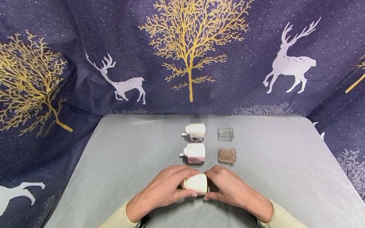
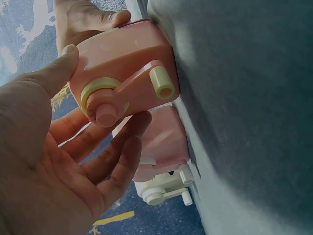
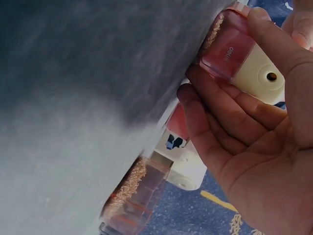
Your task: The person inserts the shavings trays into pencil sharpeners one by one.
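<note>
My left hand [image 1: 168, 183] holds a pink and cream crank pencil sharpener [image 1: 196, 184] between thumb and fingers. Its crank [image 2: 132, 85], with a yellow knob, faces the left palm. At the opposite end, the right hand [image 1: 228, 185] pinches the sides of the see-through pink shavings drawer [image 3: 230, 46], thumb on one side and fingertips on the other. Shavings lie inside that drawer, which sits against the cream end with the pencil hole [image 3: 271, 77]. Both hands are low over the front of the table.
Just beyond the hands stands a pale pink sharpener [image 1: 196, 153], with a white one [image 1: 197, 131] behind it. To their right lie a pink-tinted drawer [image 1: 227, 155] of shavings and a clear drawer [image 1: 226, 134]. A patterned cloth [image 1: 171, 104] hangs behind the grey table [image 1: 128, 152].
</note>
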`<state>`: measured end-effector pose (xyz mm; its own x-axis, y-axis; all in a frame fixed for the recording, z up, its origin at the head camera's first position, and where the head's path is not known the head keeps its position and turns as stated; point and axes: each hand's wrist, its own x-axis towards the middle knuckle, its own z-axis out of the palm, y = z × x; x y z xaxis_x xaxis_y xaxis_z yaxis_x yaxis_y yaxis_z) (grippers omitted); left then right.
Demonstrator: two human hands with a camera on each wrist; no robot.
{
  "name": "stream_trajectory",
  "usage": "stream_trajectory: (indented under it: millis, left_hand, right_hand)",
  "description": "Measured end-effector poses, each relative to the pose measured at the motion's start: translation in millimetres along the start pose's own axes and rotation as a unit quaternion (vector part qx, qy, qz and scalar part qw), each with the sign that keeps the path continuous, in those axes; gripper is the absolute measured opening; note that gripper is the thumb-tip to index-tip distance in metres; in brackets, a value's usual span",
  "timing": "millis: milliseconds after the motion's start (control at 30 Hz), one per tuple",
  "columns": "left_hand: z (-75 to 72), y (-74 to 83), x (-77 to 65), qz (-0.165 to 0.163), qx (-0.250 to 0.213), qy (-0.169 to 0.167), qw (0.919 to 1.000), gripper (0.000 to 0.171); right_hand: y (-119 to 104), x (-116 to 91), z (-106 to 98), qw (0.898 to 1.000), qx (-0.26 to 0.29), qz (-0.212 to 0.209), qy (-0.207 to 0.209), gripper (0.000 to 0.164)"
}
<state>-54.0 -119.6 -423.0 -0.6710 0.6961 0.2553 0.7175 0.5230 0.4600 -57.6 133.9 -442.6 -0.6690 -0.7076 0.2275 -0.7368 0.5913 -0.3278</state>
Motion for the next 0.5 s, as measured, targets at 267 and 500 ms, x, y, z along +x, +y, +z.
stream_trajectory:
  millis: [267, 500]
  left_hand:
    - [-1.2, 0.5, -0.8, -0.003, 0.000, 0.001, 1.0000, 0.053]
    - [-1.6, 0.9, -1.2, 0.003, -0.001, 0.004, 1.0000, 0.052]
  right_hand:
    - [-1.3, 2.6, 0.6, 1.000, 0.006, -0.004, 0.000, 0.052]
    - [-2.6, 5.1, 0.4, 1.000, 0.011, 0.001, -0.006, 0.051]
